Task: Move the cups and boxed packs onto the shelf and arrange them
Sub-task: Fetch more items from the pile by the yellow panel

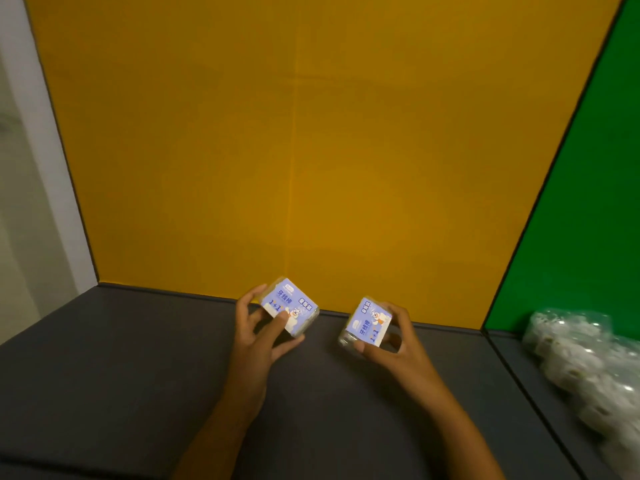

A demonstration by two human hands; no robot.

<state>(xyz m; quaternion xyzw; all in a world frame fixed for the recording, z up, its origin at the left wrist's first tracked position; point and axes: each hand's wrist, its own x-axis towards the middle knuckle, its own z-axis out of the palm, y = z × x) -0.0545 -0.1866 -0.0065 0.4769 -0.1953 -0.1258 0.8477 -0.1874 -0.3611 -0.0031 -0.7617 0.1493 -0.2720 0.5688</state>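
Two small clear boxed packs with blue-and-white labels are in my hands, low over the dark grey shelf surface [121, 368] near the yellow back wall. My left hand [258, 341] is shut on the left boxed pack [289, 304], fingers wrapped around its left and front sides. The right boxed pack [367, 323] is tilted, and my right hand [391, 344] grips it from the right and below. The two packs are apart, with a gap between them. No cups are in view.
A yellow panel [294, 150] forms the back wall and a green panel [588, 202] the right wall. A plastic-wrapped bundle of white rolls [581, 362] lies on the shelf at the right. A white wall edge stands at the left.
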